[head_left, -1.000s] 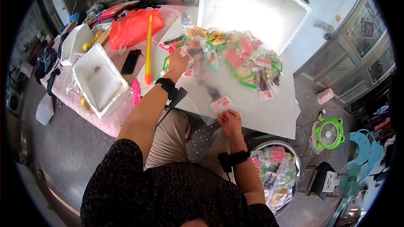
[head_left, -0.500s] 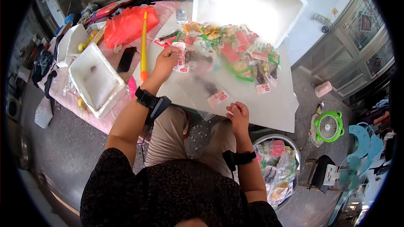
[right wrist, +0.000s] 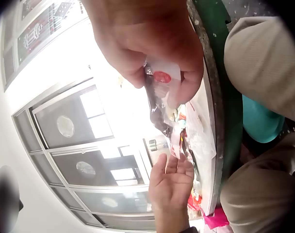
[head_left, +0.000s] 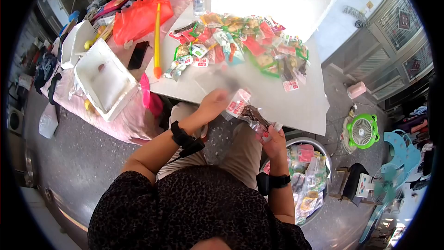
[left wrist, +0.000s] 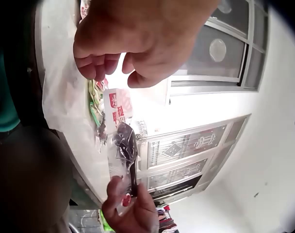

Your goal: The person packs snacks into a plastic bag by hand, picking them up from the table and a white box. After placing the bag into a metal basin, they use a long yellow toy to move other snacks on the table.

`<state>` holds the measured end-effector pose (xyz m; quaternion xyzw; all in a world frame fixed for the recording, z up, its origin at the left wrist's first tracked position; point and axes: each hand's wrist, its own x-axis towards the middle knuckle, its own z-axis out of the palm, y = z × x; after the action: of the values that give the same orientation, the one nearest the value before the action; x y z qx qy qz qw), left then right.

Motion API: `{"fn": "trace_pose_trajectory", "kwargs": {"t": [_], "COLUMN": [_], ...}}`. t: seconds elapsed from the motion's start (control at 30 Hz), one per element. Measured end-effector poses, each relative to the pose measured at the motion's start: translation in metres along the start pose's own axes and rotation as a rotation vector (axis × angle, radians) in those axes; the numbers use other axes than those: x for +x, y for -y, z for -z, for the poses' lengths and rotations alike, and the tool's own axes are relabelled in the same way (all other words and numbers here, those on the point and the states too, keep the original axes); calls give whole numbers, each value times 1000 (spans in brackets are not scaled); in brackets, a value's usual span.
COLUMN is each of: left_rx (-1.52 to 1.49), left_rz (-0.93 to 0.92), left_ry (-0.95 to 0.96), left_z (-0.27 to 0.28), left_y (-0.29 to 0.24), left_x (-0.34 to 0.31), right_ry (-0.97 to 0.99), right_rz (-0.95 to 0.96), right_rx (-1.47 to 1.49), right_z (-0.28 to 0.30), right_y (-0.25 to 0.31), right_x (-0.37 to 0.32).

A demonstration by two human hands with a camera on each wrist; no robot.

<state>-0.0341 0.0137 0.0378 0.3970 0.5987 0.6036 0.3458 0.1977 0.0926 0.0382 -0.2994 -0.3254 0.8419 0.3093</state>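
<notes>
My right hand (head_left: 275,143) pinches one end of a clear packet (head_left: 253,115) with dark contents and a red-and-white label, held at the table's front edge. The packet slants up and left, its labelled end close to my left hand (head_left: 213,104). In the left wrist view, the left hand (left wrist: 142,39) hangs above the packet (left wrist: 125,145) with loosely bent fingers and a gap between fingers and thumb. From the right wrist view, the left palm (right wrist: 172,189) faces up beside the packet's far end; whether it touches is unclear.
Colourful packets (head_left: 254,46) lie heaped across the back of the table (head_left: 296,111), before a white foam box (head_left: 273,0). A metal basin (head_left: 329,176) of packets stands below on the right. At left are a yellow stick (head_left: 157,41) and a smaller foam box (head_left: 104,81).
The left hand has moved right and towards the body, away from the packets at left. The right hand now grips the dark packet, raised from the table. The head view has shifted slightly.
</notes>
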Motion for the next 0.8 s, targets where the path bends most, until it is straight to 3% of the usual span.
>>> {"fn": "trace_pose_trajectory", "kwargs": {"t": [0.1, 0.23, 0.43, 0.63, 0.73, 0.8], "left_rx": [759, 966, 816, 859, 888, 924], "left_rz": [-344, -173, -157, -309, -337, -365], "left_ry": [20, 115, 65, 32, -8, -7], "left_z": [-19, -38, -41, -47, -52, -53], "left_y": [-14, 5, 10, 6, 4, 4], "left_x": [-8, -3, 3, 1, -1, -2], "right_ry": [-120, -90, -110, -79, -149, -10], "right_rz": [118, 146, 64, -74, -83, -138], "right_rx": [62, 184, 90, 12, 83, 123], "right_z": [23, 47, 17, 16, -14, -3], "right_y": [-3, -11, -12, -18, -14, -28], "right_x": [-6, -9, -18, 2, 10, 34]}}
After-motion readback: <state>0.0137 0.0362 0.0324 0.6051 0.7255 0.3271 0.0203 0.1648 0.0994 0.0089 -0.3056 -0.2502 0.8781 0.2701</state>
